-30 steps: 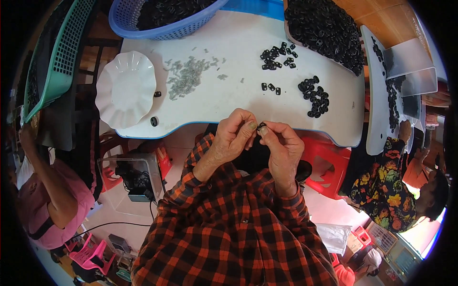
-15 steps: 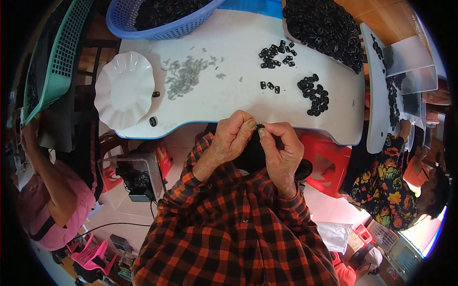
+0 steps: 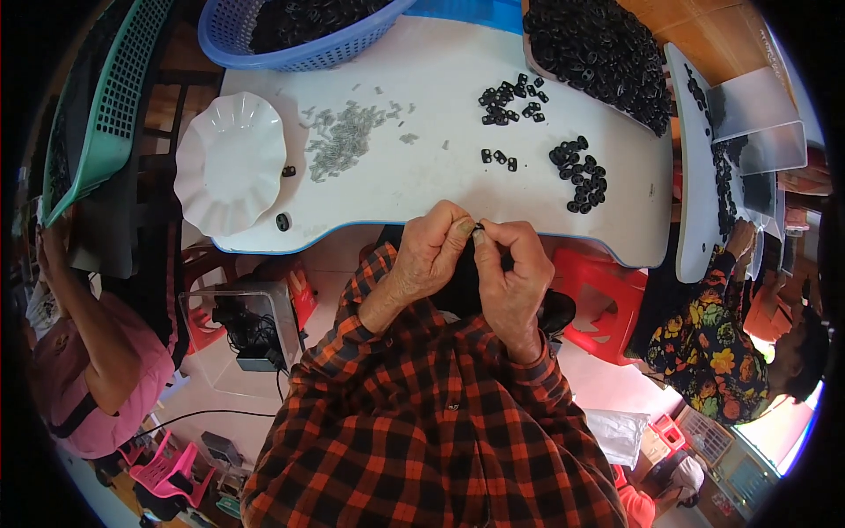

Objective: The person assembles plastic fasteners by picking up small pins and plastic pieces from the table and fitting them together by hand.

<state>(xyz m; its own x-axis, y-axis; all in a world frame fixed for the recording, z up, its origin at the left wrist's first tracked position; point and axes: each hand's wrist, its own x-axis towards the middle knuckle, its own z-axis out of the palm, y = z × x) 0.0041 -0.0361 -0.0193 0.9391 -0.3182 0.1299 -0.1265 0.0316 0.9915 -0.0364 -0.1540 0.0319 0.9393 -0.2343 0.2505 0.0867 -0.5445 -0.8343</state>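
A person in a red-and-black plaid shirt [image 3: 414,431] is bending both arms toward a white surface [image 3: 396,198]. The right hand [image 3: 515,277] is pinching a small black piece [image 3: 478,228] between thumb and forefinger, just off the surface's near edge. The left hand [image 3: 429,255] is pressing thumb and forefinger together against it; whatever those tips are gripping is hidden. Beyond, a black oval piece [image 3: 282,222] is lying near a scalloped white plate [image 3: 231,163], while black oval pieces [image 3: 583,180] are clustering at right. Farther back, small clear pieces [image 3: 341,141] are lying scattered, and a blue basket [image 3: 330,58] and a tray [image 3: 598,106] are holding heaps of black parts [image 3: 607,62].
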